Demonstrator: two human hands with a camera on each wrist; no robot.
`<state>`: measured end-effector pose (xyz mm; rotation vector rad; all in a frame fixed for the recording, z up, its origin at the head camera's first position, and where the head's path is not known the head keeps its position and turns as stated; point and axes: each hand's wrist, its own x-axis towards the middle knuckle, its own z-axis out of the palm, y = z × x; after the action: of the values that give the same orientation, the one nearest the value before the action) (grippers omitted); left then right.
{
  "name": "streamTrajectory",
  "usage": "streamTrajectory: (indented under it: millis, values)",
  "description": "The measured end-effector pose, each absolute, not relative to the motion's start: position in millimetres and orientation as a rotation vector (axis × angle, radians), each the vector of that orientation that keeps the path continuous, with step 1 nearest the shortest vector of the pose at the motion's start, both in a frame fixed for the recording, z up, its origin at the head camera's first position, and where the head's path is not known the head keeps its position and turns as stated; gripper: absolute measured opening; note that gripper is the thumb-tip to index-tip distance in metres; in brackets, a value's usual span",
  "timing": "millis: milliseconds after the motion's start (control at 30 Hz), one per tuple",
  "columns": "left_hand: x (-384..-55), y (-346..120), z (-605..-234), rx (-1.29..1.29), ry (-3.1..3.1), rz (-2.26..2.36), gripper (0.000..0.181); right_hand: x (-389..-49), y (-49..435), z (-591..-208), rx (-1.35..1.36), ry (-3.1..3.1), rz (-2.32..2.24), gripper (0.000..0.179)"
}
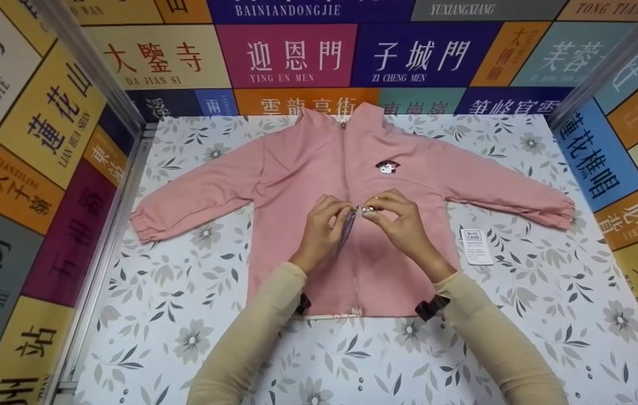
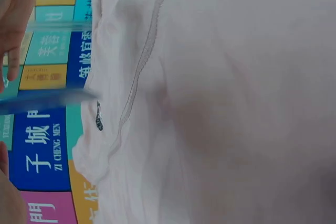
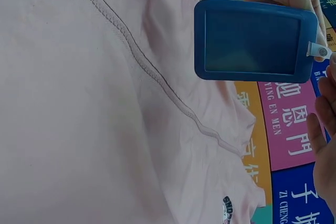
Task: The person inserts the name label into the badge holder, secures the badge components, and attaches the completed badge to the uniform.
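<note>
Over the middle of a pink zip jacket (image 1: 302, 157) spread flat, both hands hold up a blue badge holder (image 3: 254, 40). My left hand (image 1: 321, 228) grips the holder, which is seen edge-on in the head view. Opposite it, my right hand (image 1: 400, 222) pinches a small metal clip (image 1: 367, 209) at the holder's end. In the right wrist view, a clear strap with a snap (image 3: 319, 51) joins the holder's short side. The left wrist view shows the blue holder (image 2: 47, 100) blurred and edge-on. Fingers partly hide the clip.
A white printed card (image 1: 476, 246) lies on the floral tabletop (image 1: 521, 332), right of the jacket, below its sleeve. Panels with large lettering (image 1: 290, 56) stand behind the table and along both sides.
</note>
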<state>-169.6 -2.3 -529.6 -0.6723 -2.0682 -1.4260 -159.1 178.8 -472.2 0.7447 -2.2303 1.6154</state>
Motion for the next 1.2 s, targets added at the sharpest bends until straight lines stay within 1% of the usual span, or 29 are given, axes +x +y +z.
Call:
streamTrajectory:
  millis: [333, 633, 900, 1000, 1200]
  values:
    - [-170.0, -6.6, -530.9, -0.636, -2.119, -1.485, 0.011, -159.7, 184.1, -469.8, 0.672, -2.266, 1.665, 0.011]
    - [-163.3, -10.1, -537.6, -0.632, -2.144, -1.562, 0.015, -157.1, 189.8, -472.1, 0.656, -2.267, 1.684, 0.01]
    - [-162.1, -24.8, -537.0, -0.663, -2.212, -1.611, 0.023, -155.5, 192.4, -468.6, 0.675, -2.309, 1.625, 0.01]
    - [-161.5, -31.7, -539.6, -0.674, -2.32, -1.601, 0.033, -154.5, 194.1, -465.7, 0.685, -2.304, 1.615, 0.01]
    - [-157.7, -42.6, -549.0, -0.726, -2.64, -1.491, 0.079, -151.8, 191.2, -458.8, 0.726, -2.277, 1.604, 0.01]
